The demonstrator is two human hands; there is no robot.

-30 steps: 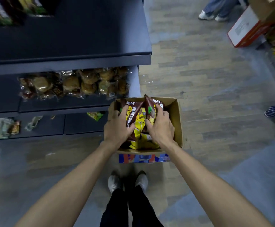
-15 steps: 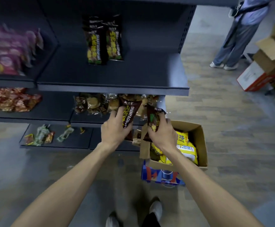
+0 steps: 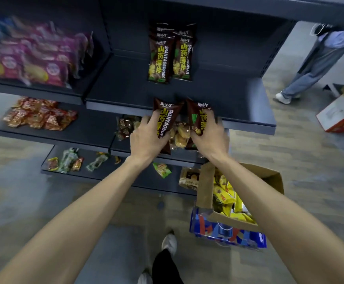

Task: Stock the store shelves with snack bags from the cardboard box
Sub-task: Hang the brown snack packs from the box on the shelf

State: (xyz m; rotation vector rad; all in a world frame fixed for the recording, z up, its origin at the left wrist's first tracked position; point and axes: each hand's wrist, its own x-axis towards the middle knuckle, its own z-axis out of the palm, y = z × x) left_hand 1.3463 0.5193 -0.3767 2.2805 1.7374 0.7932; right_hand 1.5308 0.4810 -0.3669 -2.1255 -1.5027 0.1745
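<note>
My left hand (image 3: 146,138) grips a brown snack bag (image 3: 165,119) with yellow lettering. My right hand (image 3: 210,136) grips a second brown snack bag (image 3: 197,114) of the same kind. Both bags are held upright at the front edge of the dark middle shelf (image 3: 238,99). Further back on that shelf stand matching brown bags (image 3: 170,56) in two short rows. The open cardboard box (image 3: 206,185) sits on the floor at the lower right, under my right forearm, with yellow snack bags (image 3: 224,197) inside.
Pink bags (image 3: 36,56) fill the left shelf, red packets (image 3: 38,115) lie below them, and clear-wrapped pastries (image 3: 179,134) sit under my hands. Small packets (image 3: 68,162) lie on the lowest shelf. Another person (image 3: 318,58) stands at the far right beside cardboard boxes (image 3: 341,113).
Both hands lifted the two brown bags out of the box and up to the middle shelf's front edge. The view tilted upward from the box to the shelves.
</note>
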